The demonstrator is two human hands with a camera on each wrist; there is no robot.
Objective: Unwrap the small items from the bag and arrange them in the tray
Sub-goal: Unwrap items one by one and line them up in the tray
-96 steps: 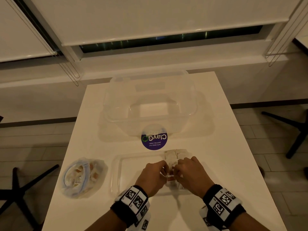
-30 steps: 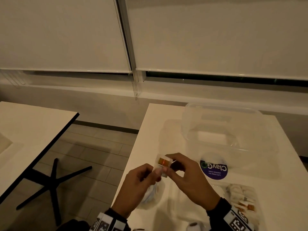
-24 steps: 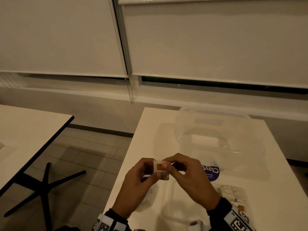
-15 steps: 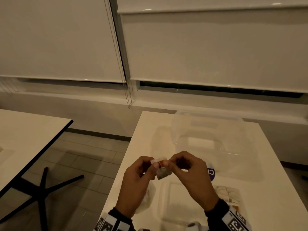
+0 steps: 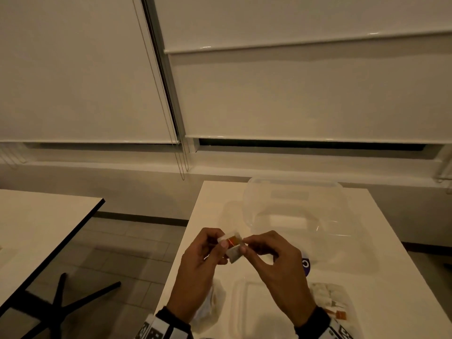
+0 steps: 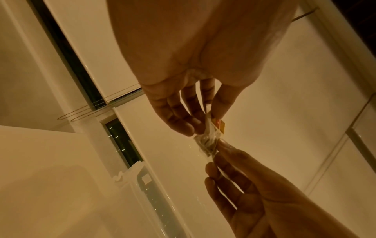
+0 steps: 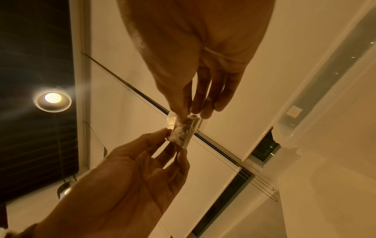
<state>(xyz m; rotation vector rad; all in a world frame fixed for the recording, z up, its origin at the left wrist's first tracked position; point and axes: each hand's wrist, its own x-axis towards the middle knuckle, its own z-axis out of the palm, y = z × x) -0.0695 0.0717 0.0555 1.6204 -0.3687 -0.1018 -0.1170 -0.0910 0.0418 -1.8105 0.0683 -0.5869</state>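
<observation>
A small wrapped item [image 5: 233, 249], a clear packet with an orange tag, is held up above the table's left part. My left hand [image 5: 222, 242] pinches its left end and my right hand [image 5: 244, 245] pinches its right end. In the left wrist view the item [image 6: 209, 140] hangs between the left hand [image 6: 205, 122] and the right hand's fingertips [image 6: 222, 144]. The right wrist view shows the item [image 7: 183, 130] under the right hand [image 7: 190, 112]. The clear tray [image 5: 241, 299] lies below the hands, with unwrapped items [image 5: 327, 297] at its right end. The bag [image 5: 212, 307] lies under my left wrist.
A large clear plastic box [image 5: 293, 209] stands at the back of the white table [image 5: 381, 265], with a purple round sticker [image 5: 305, 264] in front of it. A second table [image 5: 36, 221] and a black chair base [image 5: 63, 307] are to the left.
The hands have left the tray and now hold a wrapped item raised above the table. Over the last second they turned it between the fingertips, and the head view tilted up.
</observation>
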